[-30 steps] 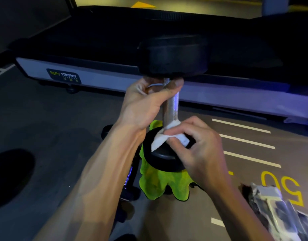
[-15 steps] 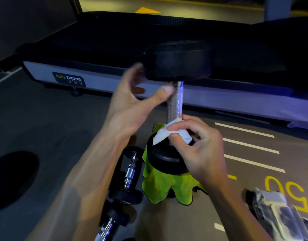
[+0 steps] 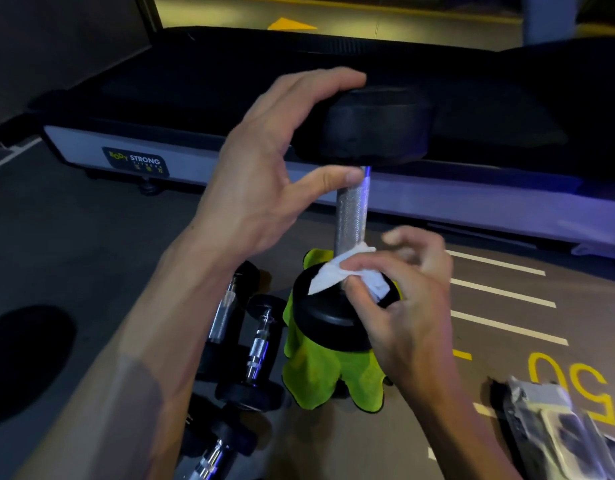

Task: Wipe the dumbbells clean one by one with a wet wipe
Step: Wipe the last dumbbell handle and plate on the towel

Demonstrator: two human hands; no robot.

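A black dumbbell [image 3: 351, 209] with a knurled metal handle stands upright on a bright green cloth [image 3: 320, 372]. My left hand [image 3: 264, 168] reaches around its upper head, fingers laid over the top and thumb tip touching the handle just below it. My right hand [image 3: 403, 299] pinches a crumpled white wet wipe [image 3: 337, 271] against the lower head, right at the base of the handle.
Several smaller dumbbells [image 3: 243, 344] lie on the dark floor to the left of the cloth. A treadmill [image 3: 143, 147] runs across the back. A silvery wipe packet [image 3: 555, 431] lies at the lower right on floor markings with a yellow "50".
My left hand let go of the upper handle and rose to cup the top head. The right hand stays at the handle's base with the wipe.
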